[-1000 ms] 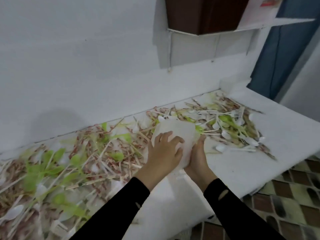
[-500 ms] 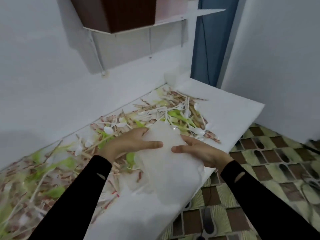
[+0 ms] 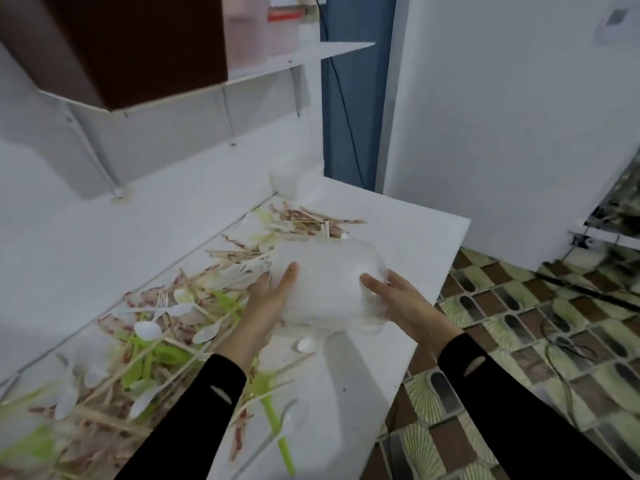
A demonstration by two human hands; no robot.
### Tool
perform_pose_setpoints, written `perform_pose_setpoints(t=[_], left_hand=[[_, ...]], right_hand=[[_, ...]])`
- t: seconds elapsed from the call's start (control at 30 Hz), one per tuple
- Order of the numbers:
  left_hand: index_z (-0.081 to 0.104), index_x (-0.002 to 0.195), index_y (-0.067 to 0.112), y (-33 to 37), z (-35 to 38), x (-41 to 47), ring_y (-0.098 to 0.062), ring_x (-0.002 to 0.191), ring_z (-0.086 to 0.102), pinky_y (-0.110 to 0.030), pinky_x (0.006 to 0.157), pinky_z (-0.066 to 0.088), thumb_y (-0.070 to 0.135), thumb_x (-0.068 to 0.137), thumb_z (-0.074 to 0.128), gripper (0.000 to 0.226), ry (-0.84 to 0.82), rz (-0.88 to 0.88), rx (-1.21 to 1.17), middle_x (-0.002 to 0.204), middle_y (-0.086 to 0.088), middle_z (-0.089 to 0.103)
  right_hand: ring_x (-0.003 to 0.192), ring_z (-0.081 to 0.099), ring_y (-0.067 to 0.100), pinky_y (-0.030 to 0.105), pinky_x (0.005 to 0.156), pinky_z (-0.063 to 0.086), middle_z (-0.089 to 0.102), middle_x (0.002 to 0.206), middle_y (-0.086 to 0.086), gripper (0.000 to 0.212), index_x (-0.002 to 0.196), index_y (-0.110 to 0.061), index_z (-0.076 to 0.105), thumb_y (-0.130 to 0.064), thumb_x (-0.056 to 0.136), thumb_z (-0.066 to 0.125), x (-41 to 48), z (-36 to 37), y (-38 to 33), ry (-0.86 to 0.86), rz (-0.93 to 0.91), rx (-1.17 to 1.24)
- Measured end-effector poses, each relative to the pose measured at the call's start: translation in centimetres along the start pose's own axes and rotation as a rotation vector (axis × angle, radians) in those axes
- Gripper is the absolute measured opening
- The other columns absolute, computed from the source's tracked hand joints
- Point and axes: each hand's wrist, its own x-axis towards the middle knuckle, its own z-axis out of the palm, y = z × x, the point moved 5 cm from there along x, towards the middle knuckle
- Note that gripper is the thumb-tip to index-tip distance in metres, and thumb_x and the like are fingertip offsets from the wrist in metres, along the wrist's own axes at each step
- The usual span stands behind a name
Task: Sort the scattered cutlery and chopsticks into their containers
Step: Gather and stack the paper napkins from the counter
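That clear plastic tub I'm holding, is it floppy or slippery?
Probably light and a bit flexible: the clear plastic container looks thin-walled and empty. Possibly slippery, being glossy; left hand and right hand hold its sides.

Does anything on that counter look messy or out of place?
Yes. White spoons, green cutlery and wrapped chopsticks lie strewn in a tangle across the counter. The left hand and right hand hold a translucent container.

White spoons point(image 3: 147, 330) among lime-green cutlery point(image 3: 277, 424)
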Motion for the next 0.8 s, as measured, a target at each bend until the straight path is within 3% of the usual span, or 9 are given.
perform_pose_setpoints(t=[0.07, 0.13, 0.23, 0.33, 0.43, 0.53, 0.63, 0.7, 0.8], left_hand=[[0.037, 0.148, 0.031, 0.5, 1.5, 1.0, -0.016, 0.136, 0.042, -0.051, 0.110, 0.039, 0.095, 0.057, 0.052, 0.113, -0.061, -0.034, -0.011, 0.151, 0.012, 0.040], [0.032, 0.150, 0.035, 2.3, 3.9, 0.8, -0.015, 0.139, 0.037, -0.049, 0.114, 0.034, 0.095, 0.064, 0.039, 0.105, -0.136, -0.053, 0.073, 0.151, 0.016, 0.036], [0.035, 0.147, 0.035, 3.5, 6.7, 2.5, -0.008, 0.131, 0.041, -0.034, 0.112, 0.033, 0.067, 0.092, 0.042, 0.064, -0.209, -0.009, 0.244, 0.142, 0.020, 0.041], [0.044, 0.141, 0.027, 3.6, 9.4, 5.8, -0.013, 0.120, 0.054, -0.038, 0.105, 0.045, 0.038, 0.097, 0.057, 0.048, -0.208, 0.061, 0.291, 0.138, 0.007, 0.055], [0.036, 0.145, 0.024, 2.5, 14.0, 9.5, -0.015, 0.124, 0.051, -0.036, 0.106, 0.042, 0.023, 0.094, 0.064, 0.058, -0.150, 0.100, 0.342, 0.131, 0.008, 0.053], [0.023, 0.151, 0.019, 1.1, 19.7, 12.2, -0.016, 0.133, 0.044, -0.033, 0.113, 0.033, 0.018, 0.095, 0.061, 0.068, -0.126, 0.125, 0.346, 0.144, 0.004, 0.044], [0.014, 0.153, 0.014, 0.2, 24.3, 14.0, -0.018, 0.140, 0.036, -0.023, 0.111, 0.026, 0.022, 0.098, 0.056, 0.070, -0.089, 0.087, 0.339, 0.151, 0.001, 0.036], [0.019, 0.151, 0.019, 0.5, 26.7, 15.0, -0.018, 0.138, 0.040, -0.031, 0.115, 0.029, 0.023, 0.096, 0.059, 0.068, -0.048, 0.102, 0.277, 0.150, 0.001, 0.040], [0.020, 0.148, 0.034, 1.3, 28.4, 16.3, -0.013, 0.137, 0.038, -0.035, 0.116, 0.031, 0.014, 0.091, 0.066, 0.076, 0.008, 0.154, 0.192, 0.150, 0.006, 0.035]], right_hand=[[0.093, 0.071, 0.013, 0.032, 0.078, 0.058, 0.073, 0.103, -0.006, 0.026, 0.119, -0.021, 0.061, -0.033, 0.096, 0.060, 1.0, -1.7, -1.1, 0.091, -0.030, -0.096], [0.090, 0.070, 0.009, 0.028, 0.076, 0.058, 0.071, 0.100, -0.006, 0.019, 0.114, -0.020, 0.062, -0.030, 0.097, 0.060, 2.3, -3.5, -1.8, 0.137, -0.048, -0.111], [0.097, 0.067, 0.012, 0.035, 0.086, 0.056, 0.069, 0.110, -0.003, 0.019, 0.115, -0.024, 0.060, -0.023, 0.096, 0.061, 4.4, -6.4, -3.0, 0.186, -0.069, -0.080], [0.116, 0.062, 0.016, 0.041, 0.098, 0.052, 0.064, 0.126, -0.002, 0.051, 0.136, -0.025, 0.052, -0.026, 0.089, 0.071, 6.7, -9.9, -4.0, 0.239, -0.124, -0.069], [0.117, 0.062, 0.016, 0.037, 0.098, 0.052, 0.065, 0.127, -0.001, 0.045, 0.137, -0.020, 0.052, -0.011, 0.094, 0.063, 9.2, -14.0, -5.1, 0.218, -0.189, -0.138], [0.119, 0.060, 0.018, 0.040, 0.102, 0.049, 0.063, 0.128, -0.002, 0.045, 0.137, -0.020, 0.051, -0.005, 0.095, 0.059, 11.2, -18.8, -5.5, 0.247, -0.168, -0.146], [0.130, 0.052, 0.016, 0.046, 0.108, 0.044, 0.054, 0.139, -0.005, 0.058, 0.141, -0.038, 0.047, -0.018, 0.090, 0.065, 13.4, -23.2, -5.4, 0.245, -0.120, -0.181], [0.131, 0.051, 0.019, 0.050, 0.107, 0.044, 0.053, 0.141, -0.004, 0.063, 0.140, -0.045, 0.044, -0.026, 0.084, 0.065, 15.3, -25.5, -5.5, 0.219, -0.097, -0.212], [0.122, 0.057, 0.017, 0.036, 0.098, 0.052, 0.060, 0.132, -0.004, 0.059, 0.140, -0.031, 0.047, 0.000, 0.090, 0.054, 17.5, -27.0, -6.2, 0.167, -0.134, -0.249]])
